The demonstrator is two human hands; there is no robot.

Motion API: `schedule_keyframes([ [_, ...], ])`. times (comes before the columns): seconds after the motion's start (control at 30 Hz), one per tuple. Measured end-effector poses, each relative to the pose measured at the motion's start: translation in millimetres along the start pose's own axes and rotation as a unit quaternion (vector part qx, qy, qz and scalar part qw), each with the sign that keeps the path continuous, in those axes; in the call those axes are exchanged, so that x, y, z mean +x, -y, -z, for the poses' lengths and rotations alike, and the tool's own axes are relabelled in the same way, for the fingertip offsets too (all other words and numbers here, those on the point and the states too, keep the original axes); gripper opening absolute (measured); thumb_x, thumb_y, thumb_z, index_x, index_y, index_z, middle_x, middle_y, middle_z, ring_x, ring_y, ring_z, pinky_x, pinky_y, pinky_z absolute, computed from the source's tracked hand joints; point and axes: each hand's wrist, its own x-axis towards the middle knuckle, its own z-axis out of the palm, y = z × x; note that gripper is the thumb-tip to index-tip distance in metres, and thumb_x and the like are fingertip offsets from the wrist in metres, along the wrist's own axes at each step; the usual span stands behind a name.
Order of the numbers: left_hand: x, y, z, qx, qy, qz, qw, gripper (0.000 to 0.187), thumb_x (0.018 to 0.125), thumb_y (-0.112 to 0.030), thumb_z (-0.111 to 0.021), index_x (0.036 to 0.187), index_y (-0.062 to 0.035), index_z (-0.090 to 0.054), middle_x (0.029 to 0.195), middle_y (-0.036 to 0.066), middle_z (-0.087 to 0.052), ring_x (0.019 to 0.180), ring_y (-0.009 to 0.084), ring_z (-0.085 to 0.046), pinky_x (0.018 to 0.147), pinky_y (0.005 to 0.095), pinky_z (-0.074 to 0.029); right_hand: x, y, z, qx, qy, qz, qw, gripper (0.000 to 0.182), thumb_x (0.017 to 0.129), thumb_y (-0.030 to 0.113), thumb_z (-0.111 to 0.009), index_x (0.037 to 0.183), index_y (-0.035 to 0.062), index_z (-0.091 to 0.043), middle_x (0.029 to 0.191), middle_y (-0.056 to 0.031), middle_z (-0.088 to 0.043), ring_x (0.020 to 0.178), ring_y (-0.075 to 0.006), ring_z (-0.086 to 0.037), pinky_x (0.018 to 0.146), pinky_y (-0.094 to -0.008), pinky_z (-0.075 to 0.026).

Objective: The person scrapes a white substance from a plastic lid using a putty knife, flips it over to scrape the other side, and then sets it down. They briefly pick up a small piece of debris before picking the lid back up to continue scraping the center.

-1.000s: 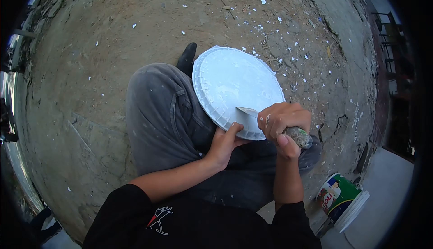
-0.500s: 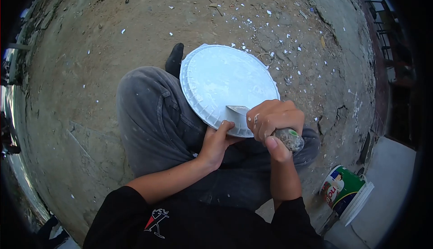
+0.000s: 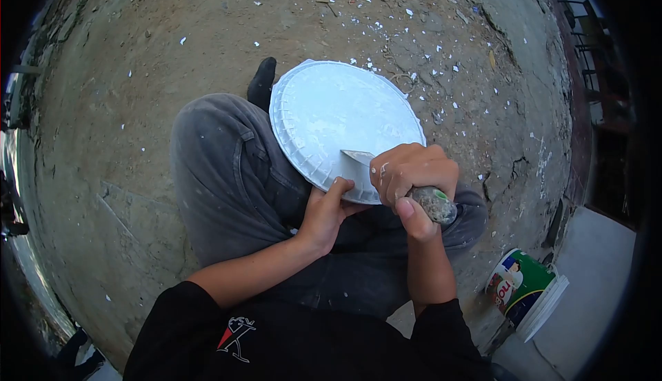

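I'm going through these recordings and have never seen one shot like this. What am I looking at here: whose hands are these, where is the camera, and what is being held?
There is no machine here. The camera sits on a person's head and looks down through a very wide lens, which bends the edges of the picture. You see that person's own arms, black shirt and grey trousers from above; they seem to be sitting low over bare dirt ground strewn with small white flakes.

The left hand grips the near rim of a round white bucket lid that rests against the knee. The right hand is closed round the handle of a scraper, whose flat blade lies on the lid's face.

At the lower right a green and white paint bucket lies tipped on its side.
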Motion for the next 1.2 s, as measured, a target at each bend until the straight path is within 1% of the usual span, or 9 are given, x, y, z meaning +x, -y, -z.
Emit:
schedule_keyframes([
  [0.37,-0.5,6.8,0.0,-0.014,-0.006,0.006,1.000,0.037,0.102,-0.019,-0.047,0.133,-0.0002,-0.041,0.120,0.014,-0.057,0.108,0.0260,-0.065,0.091,0.0422,-0.058,2.1,-15.8,4.7,-0.088,-0.001,0.002,0.996,0.039,0.080,0.018,-0.064,0.051,0.0048,-0.042,0.045,-0.0034,-0.043,0.038,-0.0164,-0.041,0.042,-0.0287,-0.035],
  [0.5,-0.2,2.1,2.2,0.004,-0.016,-0.016,1.000,0.035,0.103,-0.020,-0.046,0.132,0.0000,-0.042,0.118,0.013,-0.057,0.109,0.0255,-0.065,0.090,0.0421,-0.058,5.5,2.7,-6.8,0.018,0.050,-0.012,0.999,0.036,0.078,0.016,-0.064,0.052,0.0038,-0.042,0.047,-0.0037,-0.043,0.040,-0.0170,-0.042,0.043,-0.0297,-0.036],
  [0.63,-2.5,2.1,-2.8,0.002,-0.012,-0.012,1.000,0.035,0.103,-0.020,-0.045,0.131,0.0003,-0.042,0.118,0.013,-0.057,0.109,0.0253,-0.065,0.091,0.0427,-0.057,3.8,-15.2,2.1,-0.083,-0.019,-0.001,0.996,0.039,0.080,0.019,-0.064,0.051,0.0050,-0.043,0.045,-0.0036,-0.042,0.037,-0.0154,-0.041,0.041,-0.0283,-0.036],
  [0.77,-2.1,3.7,-0.1,-0.005,-0.025,0.005,1.000,0.038,0.103,-0.020,-0.045,0.134,0.0019,-0.041,0.120,0.014,-0.057,0.111,0.0258,-0.064,0.093,0.0435,-0.057,2.2,-10.5,-2.0,0.014,0.018,0.000,1.000,0.037,0.085,0.024,-0.063,0.060,0.0018,-0.047,0.052,-0.0042,-0.046,0.043,-0.0159,-0.046,0.040,-0.0285,-0.037],
  [0.83,1.3,4.8,1.9,-0.017,0.012,0.010,1.000,0.039,0.102,-0.019,-0.046,0.135,0.0021,-0.040,0.123,0.015,-0.057,0.112,0.0263,-0.064,0.094,0.0442,-0.056,8.5,-12.5,1.8,0.086,-0.134,-0.047,0.986,0.019,0.083,0.012,-0.061,0.075,-0.0022,-0.051,0.062,-0.0105,-0.057,0.049,-0.0171,-0.057,0.041,-0.0272,-0.042],
  [0.87,-0.1,0.8,-2.1,-0.005,0.017,0.007,1.000,0.041,0.101,-0.019,-0.045,0.136,0.0020,-0.040,0.126,0.017,-0.057,0.115,0.0277,-0.063,0.098,0.0459,-0.054,12.9,-13.0,0.2,0.085,-0.171,-0.026,0.981,0.024,0.090,0.016,-0.061,0.083,-0.0010,-0.046,0.070,-0.0122,-0.059,0.054,-0.0176,-0.061,0.042,-0.0270,-0.046],
  [1.0,2.1,2.2,2.2,0.009,0.015,0.005,1.000,0.045,0.099,-0.018,-0.044,0.138,0.0037,-0.038,0.130,0.018,-0.056,0.117,0.0283,-0.062,0.100,0.0466,-0.053,-1.7,-14.4,11.6,-0.056,-0.214,0.011,0.975,0.026,0.095,0.015,-0.058,0.076,0.0056,-0.043,0.057,-0.0081,-0.053,0.050,-0.0155,-0.057,0.053,-0.0321,-0.053],
  [1.1,0.2,1.2,-1.6,0.008,0.016,0.002,1.000,0.045,0.099,-0.019,-0.044,0.138,0.0045,-0.039,0.130,0.018,-0.056,0.117,0.0279,-0.062,0.100,0.0457,-0.053,-2.0,0.4,3.0,-0.014,-0.280,-0.069,0.957,0.028,0.095,0.017,-0.059,0.075,0.0067,-0.042,0.052,-0.0058,-0.049,0.047,-0.0132,-0.052,0.054,-0.0330,-0.052],
  [1.2,1.5,1.5,0.5,0.005,0.012,0.001,1.000,0.045,0.099,-0.019,-0.044,0.137,0.0045,-0.040,0.130,0.018,-0.056,0.117,0.0275,-0.062,0.099,0.0453,-0.053,-5.6,2.8,9.9,0.029,-0.223,-0.044,0.973,0.026,0.095,0.015,-0.057,0.074,0.0067,-0.042,0.053,-0.0052,-0.049,0.045,-0.0106,-0.044,0.051,-0.0318,-0.048],
])
